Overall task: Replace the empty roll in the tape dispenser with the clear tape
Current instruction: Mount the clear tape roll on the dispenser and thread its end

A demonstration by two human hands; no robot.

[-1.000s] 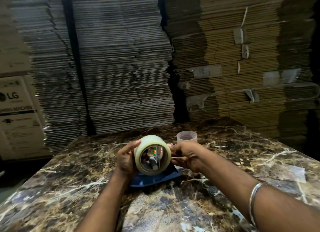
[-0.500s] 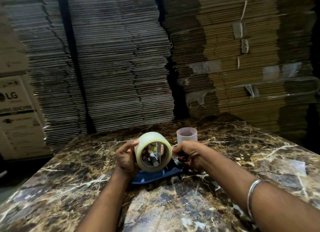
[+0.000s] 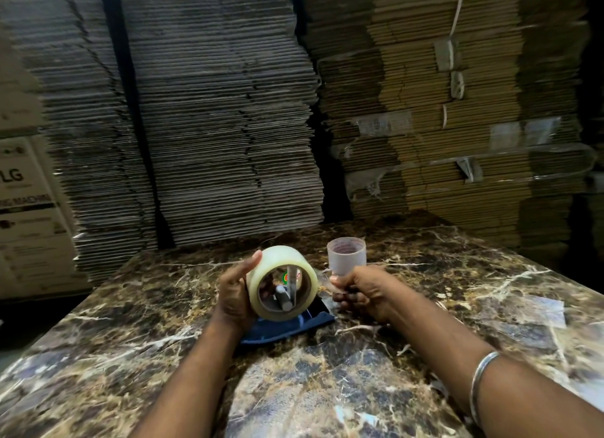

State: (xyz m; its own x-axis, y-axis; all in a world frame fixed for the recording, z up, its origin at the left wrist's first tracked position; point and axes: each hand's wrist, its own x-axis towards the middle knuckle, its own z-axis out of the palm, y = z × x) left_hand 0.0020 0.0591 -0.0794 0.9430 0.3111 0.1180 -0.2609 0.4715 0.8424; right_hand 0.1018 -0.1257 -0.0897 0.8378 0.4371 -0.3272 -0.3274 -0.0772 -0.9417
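Clear tape roll (image 3: 281, 282) upright over blue dispenser (image 3: 287, 327).

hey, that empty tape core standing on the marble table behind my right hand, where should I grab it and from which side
Grip the empty core across its curved outer wall, near the upper rim. It stands upright with the open end up, so coming from above looks easiest: thumb on one side, fingers on the other. The right hand sits just in front of its base, so a low frontal approach is crowded.

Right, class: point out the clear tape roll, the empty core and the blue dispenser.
clear tape roll (image 3: 261, 267): head view, outer wound surface.
empty core (image 3: 346, 258): head view, side wall.
blue dispenser (image 3: 284, 328): head view, base.
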